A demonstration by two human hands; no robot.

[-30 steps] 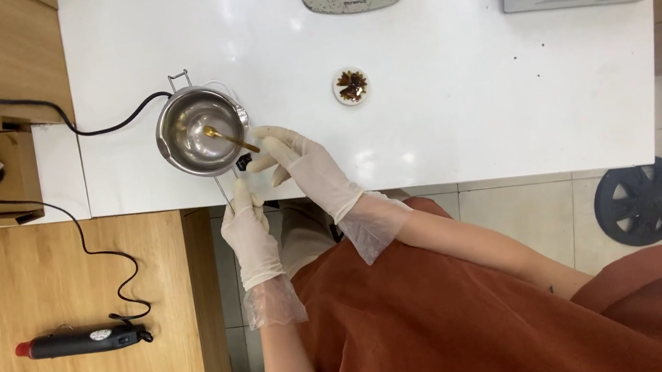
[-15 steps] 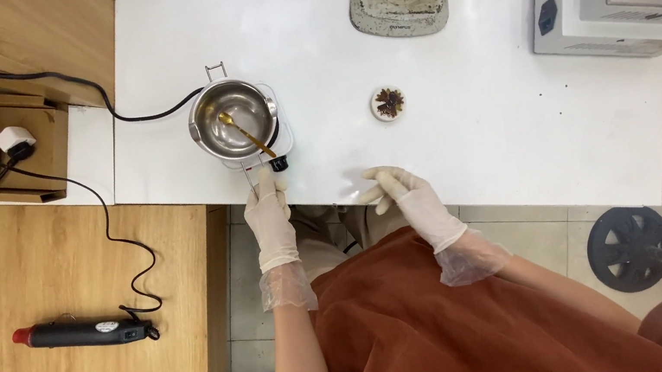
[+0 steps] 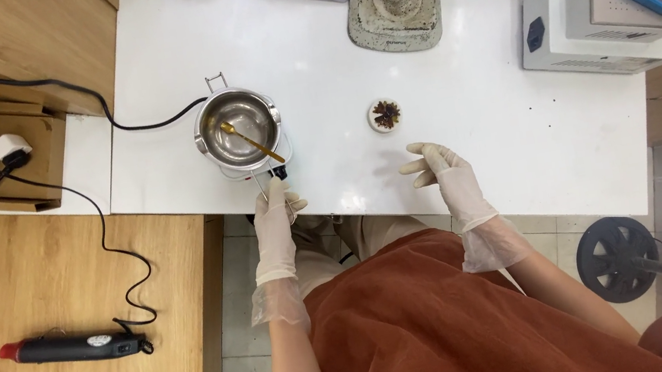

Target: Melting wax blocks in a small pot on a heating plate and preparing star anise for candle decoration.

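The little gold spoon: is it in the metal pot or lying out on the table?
In. The gold spoon has its bowl inside the metal pot and its handle leaning over the rim. Neither hand touches it; the left hand holds the pot's handle.

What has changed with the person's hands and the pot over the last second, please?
The right hand let go of the gold spoon and drew away to the right, now spread open over the white table below the small dish. The left hand stayed on the handle of the steel pot, and the spoon stayed leaning inside it.
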